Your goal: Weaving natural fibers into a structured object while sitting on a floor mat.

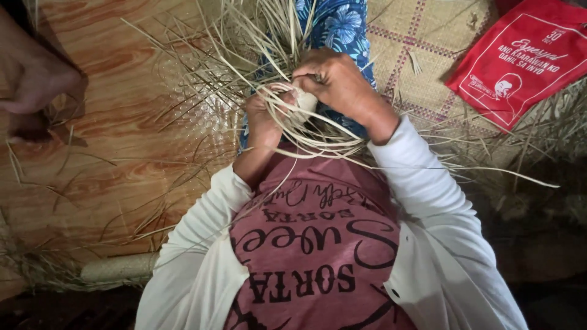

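Nearest the camera are the person's pink printed shirt (306,256) and white sleeves (428,201), and just beyond them both hands meet over the lap. The left hand (264,119) is curled shut around a small pale woven piece (304,102), holding it from the left side with the fingers wrapped toward the middle. The right hand (339,82) lies over the top of the same piece from the right and far side, its fingertips pinched closed on thin straw strands (318,142) that loop out of the piece and sag toward the body. The woven piece therefore sits between the two hands, touching both, with the right hand slightly farther from the body and above it; the loose strands run mainly left to right in a shallow arc below the hands, with other ends fanning away upward. Under the hands a blue flowered cloth (342,27) covers the legs. Past it, more loose straw (202,79) spreads over the wooden floor (116,146) to the left, and a woven mat (422,55) lies to the right, with a red printed bag (526,55) on its far right corner. A rolled pale woven strip (119,267) lies on the floor near the left elbow. At the far left edge, part of another person's foot (30,85) rests on the floor, well apart from the work.
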